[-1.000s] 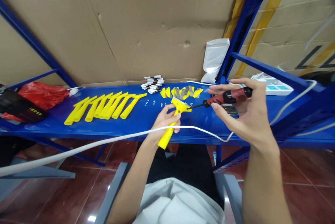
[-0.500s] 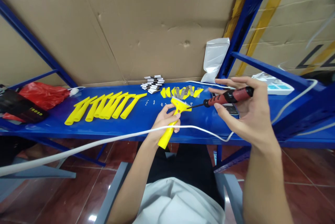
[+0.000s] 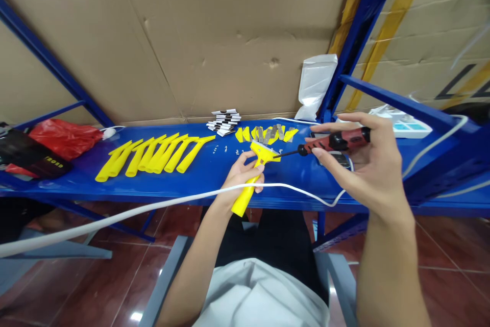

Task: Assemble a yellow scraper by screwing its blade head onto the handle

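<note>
My left hand (image 3: 243, 174) is closed around the handle of a yellow scraper (image 3: 242, 201), just below its wide head. A metal blade edge shows along the top of that head. In my right hand (image 3: 369, 164) is a red and black screwdriver (image 3: 329, 144), gripped between thumb and fingers. Its dark shaft points left, and the tip meets the right side of the scraper head. Behind the scraper lie several yellow blade pieces (image 3: 271, 134) with grey metal parts. Tiny screws (image 3: 225, 149) lie in small groups on the blue shelf (image 3: 206, 184).
Several yellow scraper handles (image 3: 161, 156) lie in a row at the left. Folded white papers (image 3: 225, 122) are piled at the back. A white cable (image 3: 153, 206) crosses in front of my left wrist. A white pouch (image 3: 317, 84) leans near the blue post; a power strip (image 3: 409, 124) lies right.
My right hand has shifted very slightly and its fingers have moved a little on the screwdriver. The scraper and my left hand stay in place.
</note>
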